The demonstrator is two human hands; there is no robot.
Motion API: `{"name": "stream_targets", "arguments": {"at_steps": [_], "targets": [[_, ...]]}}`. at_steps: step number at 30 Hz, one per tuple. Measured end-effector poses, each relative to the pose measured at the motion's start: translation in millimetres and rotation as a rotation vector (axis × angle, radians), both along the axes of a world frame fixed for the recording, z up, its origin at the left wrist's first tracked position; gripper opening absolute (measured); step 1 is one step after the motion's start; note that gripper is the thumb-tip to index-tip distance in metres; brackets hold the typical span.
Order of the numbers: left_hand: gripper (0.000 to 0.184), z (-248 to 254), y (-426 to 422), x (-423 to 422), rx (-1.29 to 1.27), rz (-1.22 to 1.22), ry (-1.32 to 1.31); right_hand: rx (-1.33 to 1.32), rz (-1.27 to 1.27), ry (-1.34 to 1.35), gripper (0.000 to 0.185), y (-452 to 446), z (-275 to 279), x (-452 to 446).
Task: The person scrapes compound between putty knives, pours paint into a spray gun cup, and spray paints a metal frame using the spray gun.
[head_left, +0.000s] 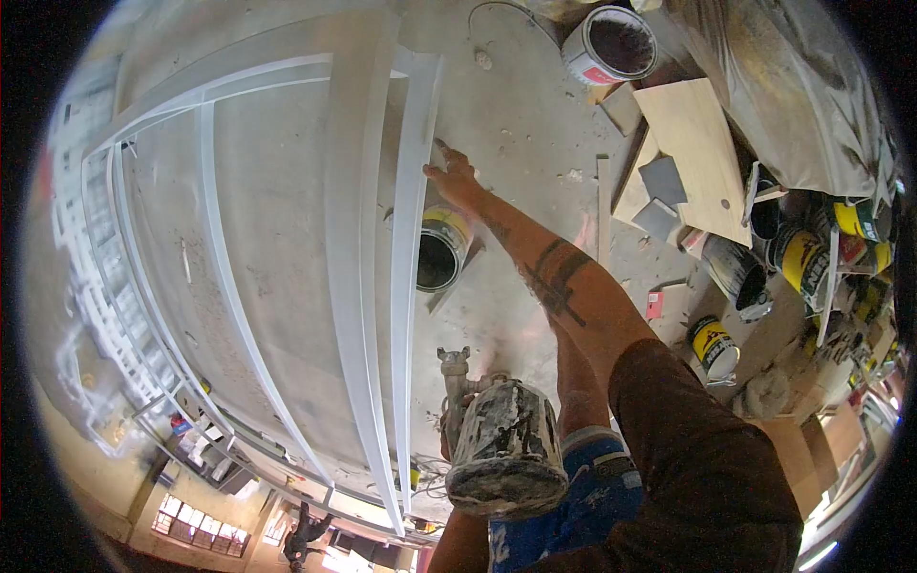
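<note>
My left hand (446, 435), mostly hidden behind the cup, is closed on a spray gun (457, 382). The gun's paint-crusted metal cup (509, 449) is in front of my blue shorts. My right hand (454, 179) reaches out to the near edge of a white-painted frame (417, 229). Its thumb and fingers are at the bar's edge and look closed on it. Just below that hand, beside the bar, stands an open paint can (442, 250) with a dark inside.
At the top is a white bucket (609, 46). Wooden boards (702, 143) with grey sheets lie to the right, near several yellow-and-black paint cans (714, 346). A plastic sheet (793, 95) drapes over the upper right. Another person (304, 537) is far off at the bottom.
</note>
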State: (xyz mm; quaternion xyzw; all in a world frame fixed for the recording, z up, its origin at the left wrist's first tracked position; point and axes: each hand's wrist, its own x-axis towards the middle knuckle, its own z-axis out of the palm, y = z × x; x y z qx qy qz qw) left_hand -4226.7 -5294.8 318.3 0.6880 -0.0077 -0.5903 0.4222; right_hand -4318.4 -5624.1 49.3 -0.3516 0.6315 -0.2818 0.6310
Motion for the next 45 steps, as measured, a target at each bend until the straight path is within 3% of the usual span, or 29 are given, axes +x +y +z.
{"name": "stream_targets", "arguments": {"at_steps": [2, 5, 6, 8, 15, 17, 18, 20, 21, 23, 27, 29, 33, 35, 39, 42, 44, 45], "targets": [[0.051, 2, 0, 0, 0.005, 0.004, -0.001, 0.075, 0.127, 0.064, 0.072, -6, 4, 6], [0.051, 3, 0, -1, 0.007, 0.006, -0.004, -0.028, 0.086, 0.177, 0.079, 3, -40, 30], [0.051, 4, 0, 0, 0.008, 0.007, -0.003, -0.027, 0.086, 0.176, 0.079, 4, -29, 26], [0.051, 4, -2, 0, 0.008, 0.007, -0.004, 0.051, 0.158, 0.233, 0.073, 3, 3, 13], [0.051, 5, -3, -3, 0.011, 0.010, -0.004, -0.120, 0.170, 0.416, 0.056, 11, -1, 2], [0.051, 5, -3, -3, 0.015, 0.007, -0.008, -0.261, 0.117, 0.682, 0.042, 12, 1, -1], [0.051, 4, -3, -3, 0.015, 0.009, -0.004, -0.261, 0.117, 0.681, 0.042, 10, 1, -2], [0.051, 6, -4, -4, 0.016, 0.013, -0.003, 0.023, -0.139, 0.434, 0.031, 2, 1, -5], [0.051, 5, -5, -4, 0.015, 0.011, -0.004, 0.023, -0.140, 0.433, 0.031, 1, -1, -4], [0.051, 6, -7, -3, 0.017, 0.011, -0.008, -0.029, -0.401, 0.068, 0.030, -1, -4, -1], [0.051, 4, -7, -5, 0.023, 0.004, -0.011, -0.004, -0.432, 0.181, 0.027, -13, -13, 14], [0.052, 6, -8, -4, 0.025, 0.009, -0.012, -0.113, -0.770, -0.021, 0.028, -21, -7, 29], [0.052, 8, -10, -5, 0.026, 0.017, -0.007, -0.185, -0.528, 0.004, 0.038, -3, -21, 41], [0.052, 8, -12, -5, 0.025, 0.020, -0.004, -0.051, -0.130, 0.541, 0.031, 13, -8, 28], [0.052, 8, -12, -4, 0.026, 0.018, -0.008, 0.166, -0.294, 0.482, 0.024, 11, 17, 11], [0.052, 9, -14, -4, 0.026, 0.023, -0.008, 0.034, -0.280, 0.400, 0.021, -6, 22, 4], [0.052, 10, -14, -4, 0.028, 0.022, -0.008, -0.090, -0.508, 0.070, 0.029, -25, 31, 0], [0.052, 10, -14, -3, 0.030, 0.022, -0.008, -0.088, -0.510, 0.069, 0.029, -35, 11, 1]]}}
